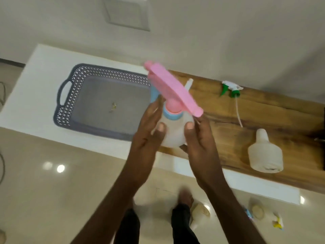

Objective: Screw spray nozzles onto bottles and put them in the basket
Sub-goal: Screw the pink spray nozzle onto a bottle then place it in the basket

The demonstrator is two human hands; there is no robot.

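Both forearms are seen reaching up from the lower edge, and a white bottle (173, 132) is held between the left hand (149, 127) and the right hand (198, 136) above the bench (219, 103). Fingers and thumbs of each hand are curled against the bottle's sides. A pink spray nozzle (173, 89) is seated on the neck, its long axis slanted from upper left to lower right. The grey basket (70, 95) lies directly left of the bottle, nearer the left hand; a leftward carry is judged to be required. A second bottle (266, 152) and a green nozzle (232, 89) are left lying unassembled to the right.
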